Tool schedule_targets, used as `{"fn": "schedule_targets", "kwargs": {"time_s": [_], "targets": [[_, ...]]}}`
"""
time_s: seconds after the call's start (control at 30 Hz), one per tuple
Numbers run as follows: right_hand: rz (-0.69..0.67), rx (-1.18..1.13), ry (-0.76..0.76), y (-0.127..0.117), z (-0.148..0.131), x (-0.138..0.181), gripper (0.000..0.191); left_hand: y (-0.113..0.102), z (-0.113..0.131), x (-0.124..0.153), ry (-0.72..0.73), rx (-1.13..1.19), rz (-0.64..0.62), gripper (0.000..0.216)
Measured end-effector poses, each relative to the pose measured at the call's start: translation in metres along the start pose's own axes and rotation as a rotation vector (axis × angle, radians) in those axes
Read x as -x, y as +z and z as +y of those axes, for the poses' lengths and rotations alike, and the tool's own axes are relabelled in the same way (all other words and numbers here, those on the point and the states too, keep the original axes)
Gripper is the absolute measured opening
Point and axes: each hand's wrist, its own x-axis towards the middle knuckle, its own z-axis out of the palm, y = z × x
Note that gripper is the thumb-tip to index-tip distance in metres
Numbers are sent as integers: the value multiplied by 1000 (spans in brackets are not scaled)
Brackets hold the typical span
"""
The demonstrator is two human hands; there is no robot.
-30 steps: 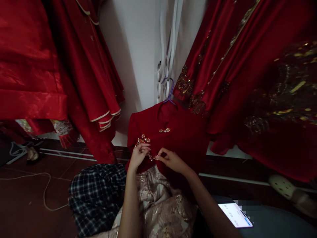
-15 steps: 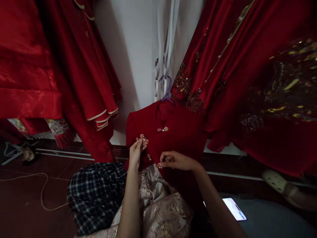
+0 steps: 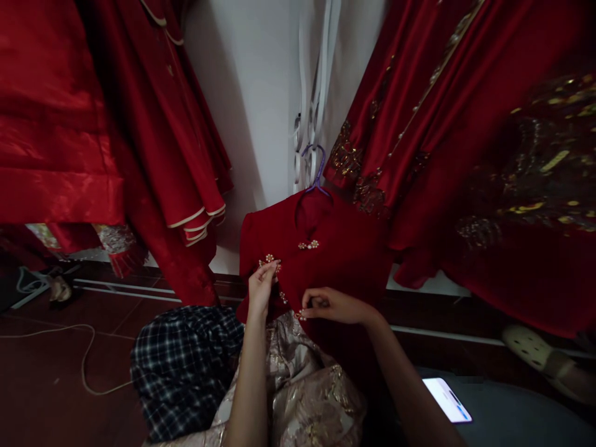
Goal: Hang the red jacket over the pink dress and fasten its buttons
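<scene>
A dark red garment hangs in front of me on a purple hanger, with jewelled flower fasteners on its front. With fingertips pinched, my left hand holds the flower fastener near the garment's left side and partly covers it. Lower and to the right, my right hand has thumb and forefinger closed on another flower fastener. A third fastener lies below the neckline, untouched. Between my hands a small beaded piece shows on the cloth.
Red garments hang at left, and embellished red ones at right. Shiny brocade cloth and dark plaid fabric lie below my arms. A lit phone rests on a grey surface. A cable crosses the floor.
The view has shifted slightly, so the scene sits a little further right and lower. My left fingertips have moved slightly across the upper fastener; my right hand keeps its pinch.
</scene>
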Motion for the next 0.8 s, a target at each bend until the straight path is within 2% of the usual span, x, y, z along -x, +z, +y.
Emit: {"fn": "schedule_targets", "kwargs": {"time_s": [0.2,0.27,0.33,0.4,0.47,0.57,0.7,0.8], "targets": [[-11,14,-4,1,-3,2,34,-3,-6,-2,33,-34,28,29],[-14,12,4,1,-3,3,33,1,-9,-4,53,-67,89,29],[-14,14,23,1,-2,3,29,12,-9,-7,158,-171,203,28],[21,29,40,0,-1,2,23,29,-4,-9,356,-387,241,22],[58,45,38,0,-1,2,17,48,8,-9,572,-680,101,12],[57,56,21,-1,0,3,12,70,33,-8,805,-1062,-149,19],[63,72,29,-5,1,7,11,79,59,-15,940,-1469,-300,20],[59,86,34,-7,2,9,9,80,69,-23,1003,-1618,-382,24]]}}
